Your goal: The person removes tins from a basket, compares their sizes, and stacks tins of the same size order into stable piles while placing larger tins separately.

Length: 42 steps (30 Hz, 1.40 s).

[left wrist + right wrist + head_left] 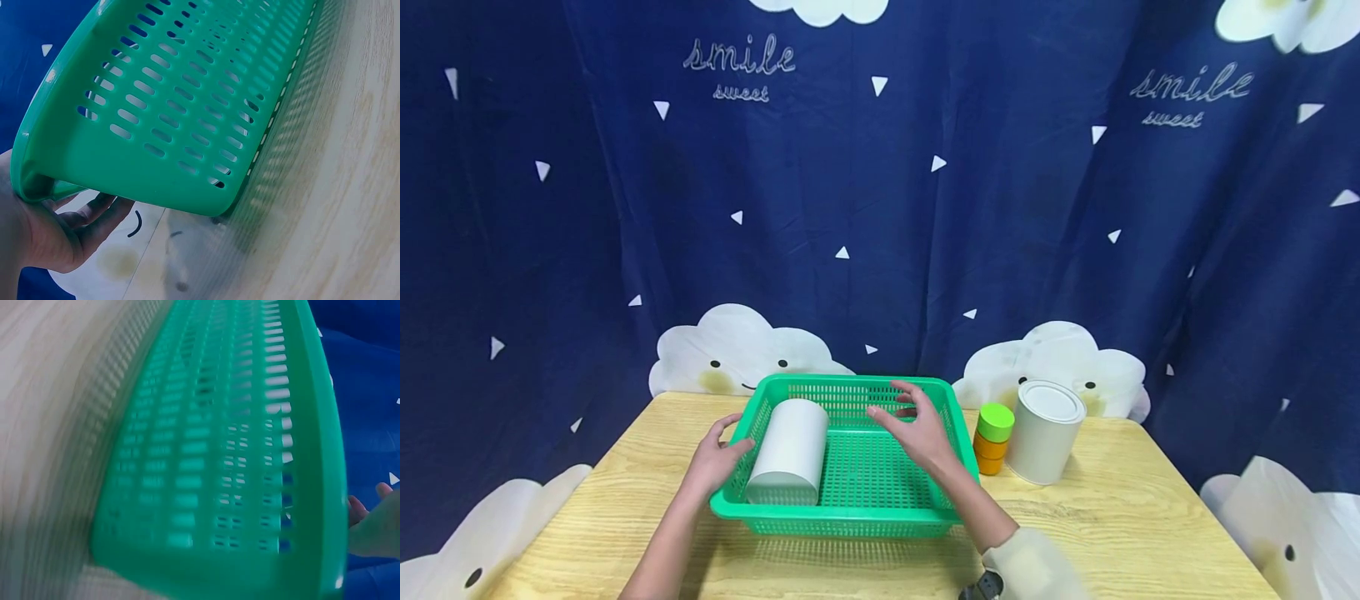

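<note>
A green plastic basket with slotted walls stands on the wooden table. Inside it, on the left, a smooth white cylinder lies on its side. My left hand grips the basket's left rim, thumb over the edge; the left wrist view shows the fingers curled below that rim. Over the right half of the basket is my right hand, fingers spread and slightly bent, with nothing in it. In the right wrist view, part of this hand shows beyond the basket's rim, which hides the rest.
Right of the basket stands a small orange container with a lime-green top. Beside it is a larger white can with a round lid. A dark blue curtain with clouds and triangles hangs behind the table.
</note>
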Motion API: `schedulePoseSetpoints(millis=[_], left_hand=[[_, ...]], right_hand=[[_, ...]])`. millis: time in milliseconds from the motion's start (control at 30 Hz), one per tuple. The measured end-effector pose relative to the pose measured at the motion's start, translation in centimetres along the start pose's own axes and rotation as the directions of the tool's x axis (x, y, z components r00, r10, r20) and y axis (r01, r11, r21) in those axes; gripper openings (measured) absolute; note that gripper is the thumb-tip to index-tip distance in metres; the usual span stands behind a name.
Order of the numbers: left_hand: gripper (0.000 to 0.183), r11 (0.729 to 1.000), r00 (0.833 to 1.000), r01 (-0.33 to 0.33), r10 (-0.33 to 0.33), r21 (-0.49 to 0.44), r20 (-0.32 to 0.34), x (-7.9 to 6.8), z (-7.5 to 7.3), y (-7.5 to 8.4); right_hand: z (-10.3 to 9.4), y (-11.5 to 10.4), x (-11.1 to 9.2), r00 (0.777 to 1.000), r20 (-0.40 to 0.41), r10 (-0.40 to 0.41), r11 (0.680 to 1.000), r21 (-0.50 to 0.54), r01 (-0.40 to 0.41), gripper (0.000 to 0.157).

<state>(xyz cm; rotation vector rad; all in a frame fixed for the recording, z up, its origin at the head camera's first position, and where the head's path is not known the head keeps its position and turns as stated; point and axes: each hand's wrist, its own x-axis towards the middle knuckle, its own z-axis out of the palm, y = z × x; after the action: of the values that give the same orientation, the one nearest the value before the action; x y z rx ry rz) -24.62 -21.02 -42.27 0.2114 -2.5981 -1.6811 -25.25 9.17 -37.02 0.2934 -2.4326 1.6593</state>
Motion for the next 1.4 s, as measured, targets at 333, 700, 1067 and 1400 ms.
schedulePoseSetpoints(millis=[333,700,1067,1400], left_hand=[[0.058,1.0,1.0,0.001,-0.001,0.0,0.003,0.0,0.0,0.2],[0.058,1.0,1.0,0.005,-0.005,0.0,-0.002,0.1,-0.1,0.1],[0.059,1.0,1.0,-0.001,0.001,-0.005,0.003,0.1,-0.1,0.1],[0.059,1.0,1.0,0.008,-0.008,-0.008,0.006,0.0,-0.1,0.1]], right_hand=[[3.3,0.9,0.6,0.999,0.003,0.04,0.999,-0.034,-0.04,0.065],[6.4,1.3,1.3,0.995,0.024,0.098,0.993,-0.071,-0.096,0.067],[9.0,0.8,1.5,0.99,0.046,0.13,0.989,-0.078,-0.127,0.065],[10.6,0.3,1.6,0.959,0.087,0.269,0.963,-0.059,-0.264,0.073]])
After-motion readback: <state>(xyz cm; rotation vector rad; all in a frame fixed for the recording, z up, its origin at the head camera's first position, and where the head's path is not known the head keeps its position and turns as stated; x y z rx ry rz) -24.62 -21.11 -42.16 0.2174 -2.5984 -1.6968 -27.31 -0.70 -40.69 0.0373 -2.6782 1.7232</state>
